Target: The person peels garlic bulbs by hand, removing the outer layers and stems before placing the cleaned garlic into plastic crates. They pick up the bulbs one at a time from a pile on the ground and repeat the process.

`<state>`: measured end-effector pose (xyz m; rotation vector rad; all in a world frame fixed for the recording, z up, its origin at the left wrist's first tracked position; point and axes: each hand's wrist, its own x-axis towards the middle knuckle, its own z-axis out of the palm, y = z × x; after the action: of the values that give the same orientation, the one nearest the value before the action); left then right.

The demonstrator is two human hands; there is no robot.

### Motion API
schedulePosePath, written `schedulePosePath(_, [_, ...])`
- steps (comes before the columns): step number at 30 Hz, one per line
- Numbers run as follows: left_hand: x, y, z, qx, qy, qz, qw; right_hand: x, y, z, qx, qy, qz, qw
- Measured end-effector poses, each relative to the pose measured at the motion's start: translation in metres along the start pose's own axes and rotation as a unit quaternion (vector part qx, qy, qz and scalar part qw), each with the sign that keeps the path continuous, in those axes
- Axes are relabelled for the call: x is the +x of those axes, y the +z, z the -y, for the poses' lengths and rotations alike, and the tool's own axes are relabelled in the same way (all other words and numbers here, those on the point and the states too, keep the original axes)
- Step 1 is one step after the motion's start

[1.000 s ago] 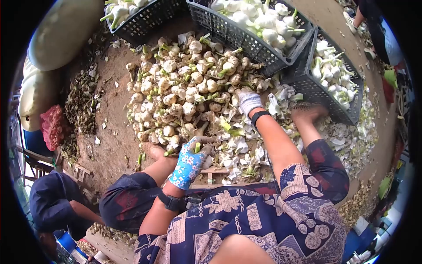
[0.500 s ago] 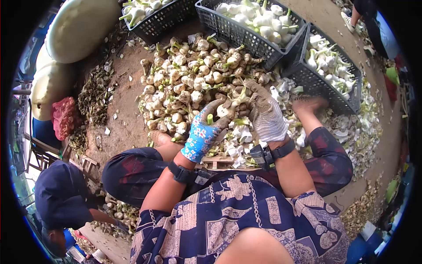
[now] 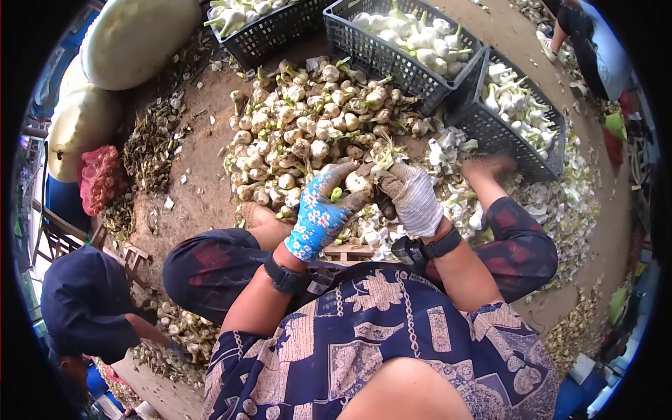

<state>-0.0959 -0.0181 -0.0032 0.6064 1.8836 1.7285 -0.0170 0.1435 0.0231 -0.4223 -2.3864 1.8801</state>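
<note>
My left hand (image 3: 323, 208), in a blue flowered glove with soiled fingertips, is closed around a garlic bulb (image 3: 357, 183) whose pale cut or root face shows. Against the bulb's other side, my right hand (image 3: 414, 199) in a dirty whitish knit glove has its fingers curled in; a stalk (image 3: 385, 152) sticks up beside them. Exactly where the right fingertips touch is hidden. Just beyond both hands lies a heap of unpeeled garlic (image 3: 318, 129) with soil on it. White peeled skins (image 3: 378, 227) are scattered below and to the right of my hands.
Black crates of clean white garlic stand at the back left (image 3: 269, 31), back middle (image 3: 392, 56) and right (image 3: 511, 133). Large pale wax gourds (image 3: 140, 42) and a red mesh bag (image 3: 100, 178) lie at left. Another person (image 3: 87, 301) bends over garlic at lower left; someone stands upper right.
My right hand has come down and inward, its fingers now closed at the bulb's side. The bulb and my left hand stay close together. The view has shifted slightly.
</note>
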Motion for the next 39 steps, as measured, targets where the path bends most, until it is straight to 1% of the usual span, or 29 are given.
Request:
schedulePosePath(2, [-0.001, -0.004, -0.004, 0.051, 0.063, -0.008, 0.997, 0.002, 0.002, -0.002, -0.006, -0.051, 0.003, 0.999])
schedulePosePath(4, [-0.001, -0.011, 0.004, 0.036, 0.039, 0.006, 0.999, 0.001, 0.004, 0.0, -0.017, -0.039, 0.015, 0.999])
schedulePosePath(5, [-0.002, -0.012, 0.003, -0.215, -0.076, 0.036, 0.973, -0.001, 0.008, 0.009, 0.042, 0.004, 0.017, 0.999])
schedulePosePath(6, [-0.003, -0.014, 0.002, -0.45, -0.184, 0.063, 0.872, -0.001, 0.011, 0.013, 0.101, 0.048, 0.018, 0.994])
schedulePosePath(7, [-0.001, -0.014, 0.003, -0.53, -0.242, 0.093, 0.808, 0.005, 0.02, 0.008, 0.061, -0.039, -0.016, 0.997])
schedulePosePath(8, [-0.001, -0.013, 0.004, -0.529, -0.239, 0.089, 0.809, 0.005, 0.017, 0.008, 0.063, -0.041, -0.011, 0.997])
schedulePosePath(10, [0.002, -0.004, 0.002, -0.49, -0.239, 0.011, 0.839, 0.002, 0.006, 0.013, 0.162, 0.141, 0.048, 0.975])
schedulePosePath(11, [0.0, -0.005, -0.003, -0.43, -0.172, 0.034, 0.885, 0.004, 0.005, 0.008, 0.119, 0.058, 0.044, 0.99])
schedulePosePath(12, [-0.001, -0.007, -0.01, -0.334, -0.172, 0.025, 0.926, 0.004, 0.01, 0.007, 0.118, 0.057, 0.041, 0.99])
schedulePosePath(14, [0.005, 0.0, -0.004, -0.036, 0.039, 0.012, 0.998, 0.006, 0.026, 0.006, 0.377, 0.158, -0.074, 0.91])
schedulePosePath(15, [0.003, 0.001, -0.004, -0.05, 0.039, 0.025, 0.998, 0.002, 0.019, -0.011, 0.24, 0.078, -0.022, 0.967])
schedulePosePath(18, [0.003, 0.003, -0.017, -0.131, -0.053, 0.043, 0.989, -0.002, 0.002, 0.005, 0.261, 0.083, 0.035, 0.961])
schedulePosePath(20, [0.004, 0.0, -0.023, -0.147, -0.061, 0.052, 0.986, -0.006, 0.001, 0.004, 0.31, 0.089, 0.028, 0.946])
schedulePosePath(22, [0.009, -0.003, -0.017, -0.132, -0.095, 0.091, 0.982, -0.007, -0.002, -0.004, 0.209, 0.059, 0.001, 0.976])
schedulePosePath(23, [0.007, 0.001, -0.012, 0.062, 0.176, 0.049, 0.981, -0.006, -0.001, -0.008, 0.21, 0.059, 0.0, 0.976])
schedulePosePath(24, [0.012, 0.001, -0.003, 0.063, 0.175, 0.05, 0.981, -0.004, -0.001, -0.011, 0.103, -0.031, -0.02, 0.994])
schedulePosePath(25, [0.02, 0.0, -0.004, -0.294, -0.07, 0.155, 0.94, -0.003, 0.0, -0.012, -0.006, -0.12, -0.039, 0.992])
schedulePosePath(26, [0.021, 0.0, -0.005, -0.595, -0.303, 0.226, 0.709, -0.004, 0.003, -0.012, 0.01, -0.105, -0.061, 0.993])
schedulePosePath(27, [0.011, 0.009, -0.007, -0.259, -0.2, 0.075, 0.942, -0.006, 0.001, -0.012, -0.072, -0.117, -0.065, 0.988])
schedulePosePath(28, [0.017, 0.008, -0.001, -0.462, -0.354, 0.085, 0.809, -0.006, 0.0, -0.011, -0.153, -0.131, -0.07, 0.977])
schedulePosePath(30, [0.012, 0.013, 0.007, -0.168, -0.163, -0.009, 0.972, -0.002, 0.002, -0.015, -0.141, -0.15, -0.103, 0.973])
schedulePosePath(31, [0.006, 0.023, -0.013, -0.2, -0.131, -0.023, 0.971, -0.004, 0.001, -0.009, -0.186, -0.142, -0.112, 0.966])
schedulePosePath(32, [0.009, 0.021, 0.001, 0.036, 0.009, -0.038, 0.999, -0.007, 0.0, -0.006, -0.231, -0.134, -0.121, 0.956])
schedulePosePath(34, [0.006, 0.014, -0.008, -0.135, -0.118, 0.062, 0.982, -0.015, -0.005, -0.01, -0.143, -0.078, -0.072, 0.984])
schedulePosePath(35, [0.005, 0.011, -0.014, -0.284, -0.138, 0.096, 0.944, -0.019, -0.01, -0.019, -0.002, -0.019, -0.029, 0.999])
schedulePosePath(36, [0.005, 0.009, -0.018, -0.425, -0.155, 0.128, 0.883, -0.022, -0.014, -0.024, 0.139, 0.041, 0.015, 0.989])
schedulePosePath(37, [0.007, 0.007, -0.015, -0.478, -0.199, 0.149, 0.843, -0.023, -0.015, -0.024, 0.348, 0.114, 0.035, 0.93])
schedulePosePath(38, [0.004, 0.003, -0.014, -0.425, -0.187, 0.155, 0.872, -0.023, -0.013, -0.019, 0.395, 0.144, 0.008, 0.907])
schedulePosePath(39, [0.005, 0.001, -0.015, -0.272, -0.116, 0.125, 0.947, -0.021, -0.005, -0.041, 0.291, 0.053, -0.059, 0.954])
